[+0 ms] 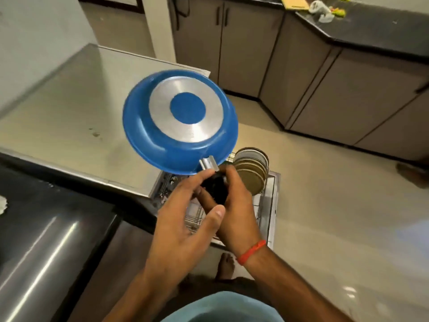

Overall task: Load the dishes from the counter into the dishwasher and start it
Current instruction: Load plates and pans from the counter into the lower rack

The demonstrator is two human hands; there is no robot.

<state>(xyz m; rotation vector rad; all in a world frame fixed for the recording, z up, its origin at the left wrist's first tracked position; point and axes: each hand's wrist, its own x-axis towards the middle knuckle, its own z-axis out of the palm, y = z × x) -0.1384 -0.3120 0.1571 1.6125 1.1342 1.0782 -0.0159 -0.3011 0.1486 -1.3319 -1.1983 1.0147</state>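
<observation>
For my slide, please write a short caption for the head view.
Both hands, right hand and left hand, hold a blue frying pan upside down above the open dishwasher rack.

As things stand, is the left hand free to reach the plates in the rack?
Probably not. The left hand is at the pan handle beside the right hand, and both hands lie between it and the plates. It would have to let go first.

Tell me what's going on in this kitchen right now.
A person holds a blue frying pan with a silver ring on its base upside down, above the pulled-out wire dishwasher rack. The right hand grips the pan's black handle; the left hand reaches in beside it, fingers mostly straight. A row of round brass-coloured plates already stands in the rack. The pan is not yet set down.
</observation>
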